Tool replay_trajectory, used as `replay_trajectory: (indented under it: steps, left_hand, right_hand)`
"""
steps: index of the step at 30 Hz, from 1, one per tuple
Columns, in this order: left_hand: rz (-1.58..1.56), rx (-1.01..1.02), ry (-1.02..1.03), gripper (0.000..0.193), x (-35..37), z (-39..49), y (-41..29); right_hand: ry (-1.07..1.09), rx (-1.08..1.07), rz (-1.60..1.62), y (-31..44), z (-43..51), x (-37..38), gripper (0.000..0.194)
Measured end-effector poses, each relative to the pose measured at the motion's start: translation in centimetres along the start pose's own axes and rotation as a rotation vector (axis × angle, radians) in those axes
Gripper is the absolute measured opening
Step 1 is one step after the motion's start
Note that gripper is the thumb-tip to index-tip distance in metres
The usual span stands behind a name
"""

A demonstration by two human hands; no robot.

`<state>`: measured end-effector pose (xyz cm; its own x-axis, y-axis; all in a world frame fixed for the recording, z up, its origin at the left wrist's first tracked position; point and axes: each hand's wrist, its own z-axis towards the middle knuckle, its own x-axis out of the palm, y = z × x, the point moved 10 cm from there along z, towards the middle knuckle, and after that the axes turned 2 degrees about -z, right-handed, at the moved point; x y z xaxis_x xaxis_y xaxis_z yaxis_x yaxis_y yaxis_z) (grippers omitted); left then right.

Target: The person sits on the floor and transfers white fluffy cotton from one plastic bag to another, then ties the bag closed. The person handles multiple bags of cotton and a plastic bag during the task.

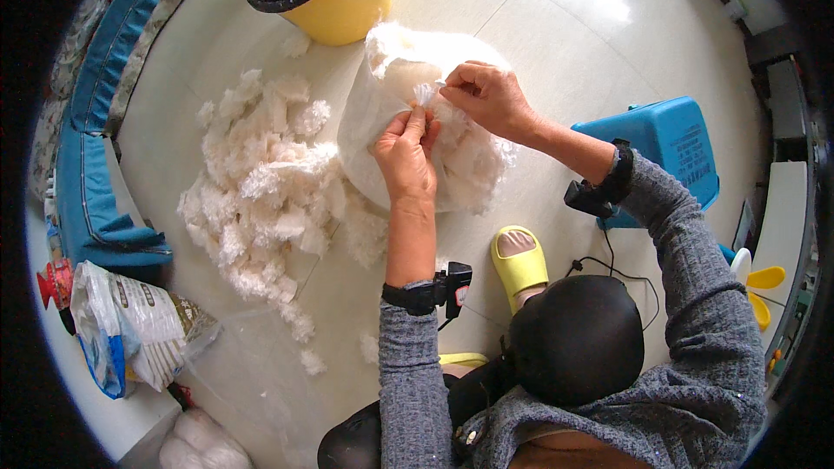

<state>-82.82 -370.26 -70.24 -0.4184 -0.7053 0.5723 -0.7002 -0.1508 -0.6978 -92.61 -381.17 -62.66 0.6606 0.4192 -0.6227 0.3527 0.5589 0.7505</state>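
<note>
Between my knees and the yellow bucket, a large translucent white bag (368, 137) stands on the floor with fluffy white tufts (479, 163) in and about it. My left hand (410, 146) pinches a small gathered white piece (425, 94) between thumb and fingers at the bag's front. Just right of that piece, my right hand (485, 94) has its thumb and fingers closed together on a small whitish bit at its edge; whether that is the same material is unclear. A big loose heap of white fluffy tufts (260, 189) lies on the floor left of the bag.
A yellow bucket (345, 10) with a black liner stands beyond the bag. At right are a blue plastic stool or bin (671, 143) and a black cable (651, 293). Printed plastic bags (146, 319) lie at left, below blue fabric (98, 195). A yellow slipper (521, 267) is on my foot.
</note>
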Motion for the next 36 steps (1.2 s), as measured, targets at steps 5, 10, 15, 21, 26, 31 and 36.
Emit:
replay_trajectory:
  steps: [5, 10, 15, 21, 26, 31, 36]
  left_hand:
    - [0.057, -0.033, 0.007, 0.009, 0.1, 0.2, -0.2]
    - [0.044, -0.041, 0.034, 0.009, 0.4, 0.3, -0.5]
    - [0.042, -0.072, 0.023, 0.007, 0.0, 0.4, -0.2]
    - [0.023, -0.091, 0.050, 0.006, 0.0, 0.3, -0.3]
    - [-0.014, -0.091, 0.071, 0.006, 0.1, 0.2, -0.6]
    - [0.022, -0.095, 0.082, 0.006, -0.3, 0.1, -0.6]
    - [0.121, -0.099, 0.079, 0.005, -0.4, -0.5, -1.1]
  right_hand:
    - [-0.016, 0.104, -0.058, 0.2, 0.1, -1.8, 0.013]
    - [0.038, 0.262, -0.140, -0.4, 0.3, -3.2, 0.014]
    - [0.011, 0.346, 0.019, -1.2, 0.0, -4.0, 0.016]
    - [-0.048, 0.410, 0.092, -2.3, -0.8, -4.8, 0.015]
    - [-0.013, 0.436, 0.061, -2.5, -1.0, -4.7, 0.025]
    - [0.080, 0.535, 0.383, -4.2, -1.2, -3.0, 0.032]
    - [0.289, 0.627, 0.424, -4.6, -1.8, -0.3, 0.028]
